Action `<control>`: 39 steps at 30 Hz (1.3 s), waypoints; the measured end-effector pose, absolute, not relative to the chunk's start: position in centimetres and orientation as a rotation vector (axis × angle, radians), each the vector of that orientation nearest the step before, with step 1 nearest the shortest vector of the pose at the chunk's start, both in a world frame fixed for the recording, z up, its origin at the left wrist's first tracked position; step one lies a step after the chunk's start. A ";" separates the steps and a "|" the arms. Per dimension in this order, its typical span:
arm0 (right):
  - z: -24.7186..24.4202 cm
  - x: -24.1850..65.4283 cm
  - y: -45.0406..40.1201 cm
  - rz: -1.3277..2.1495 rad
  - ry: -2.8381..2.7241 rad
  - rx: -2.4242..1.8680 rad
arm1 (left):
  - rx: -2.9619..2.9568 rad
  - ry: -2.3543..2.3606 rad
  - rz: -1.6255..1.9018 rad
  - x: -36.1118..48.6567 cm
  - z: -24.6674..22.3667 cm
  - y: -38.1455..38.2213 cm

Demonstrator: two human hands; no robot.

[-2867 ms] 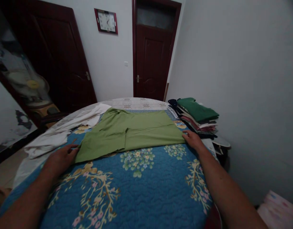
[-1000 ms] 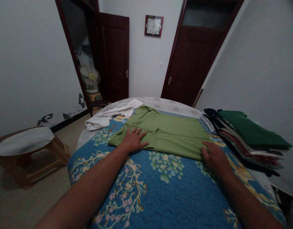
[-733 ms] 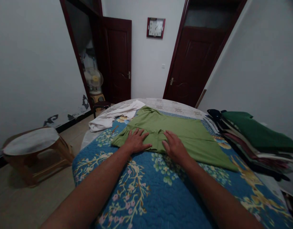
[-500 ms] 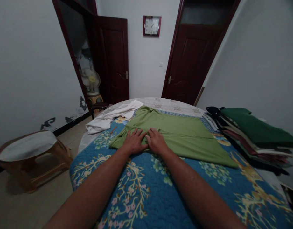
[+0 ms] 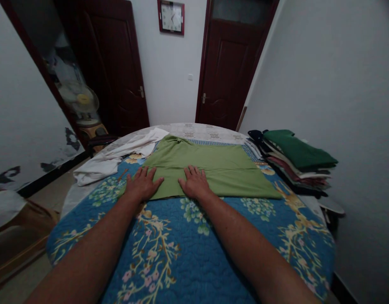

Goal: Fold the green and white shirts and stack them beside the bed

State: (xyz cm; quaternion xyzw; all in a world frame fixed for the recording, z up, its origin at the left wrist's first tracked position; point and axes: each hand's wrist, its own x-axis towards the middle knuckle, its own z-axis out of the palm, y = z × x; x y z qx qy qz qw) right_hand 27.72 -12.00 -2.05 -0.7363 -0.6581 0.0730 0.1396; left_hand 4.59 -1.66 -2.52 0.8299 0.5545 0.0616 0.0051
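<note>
Garment of green cloth [image 5: 219, 156], laid out nearly flat on a blue floral quilt [image 5: 200, 253] that covers much of a pale, cloth-draped worktop [image 5: 213, 132]. The person's left hand [image 5: 142, 183] lies palm down, fingers splayed, on the garment's near left part; the right hand [image 5: 194, 181] lies palm down, fingers extended, near the middle of its near edge. Green cloth shows between the two hands. Left of the garment, a rumpled white cloth [image 5: 102, 162] reaches its far left corner. Right of the garment, just beside it, stands a stack of folded clothes [image 5: 297, 171], a darker green piece [image 5: 298, 147] uppermost. Beyond the garment, a framed clock [image 5: 172, 17] hangs on the wall [image 5: 172, 101].
</note>
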 end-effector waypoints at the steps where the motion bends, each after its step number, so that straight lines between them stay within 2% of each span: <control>1: -2.1 28.2 -12.2 0.210 -1.891 -2.131 | 2.593 1.743 0.192 4.6 -2.5 -1.6; 13: -2.3 36.3 -16.2 0.163 -1.774 -2.284 | 2.605 1.778 0.132 4.7 -1.9 -1.7; 26: -4.8 52.8 -23.9 -0.083 -1.430 -2.620 | 2.584 1.753 0.161 4.6 -2.0 -2.1; 33: -5.3 54.2 -24.8 -0.082 -1.313 -2.679 | 2.609 1.762 0.251 3.6 -1.8 -3.8; 39: -5.9 54.6 -24.9 -0.119 -1.331 -2.626 | 2.515 1.866 0.195 1.0 -1.7 -5.2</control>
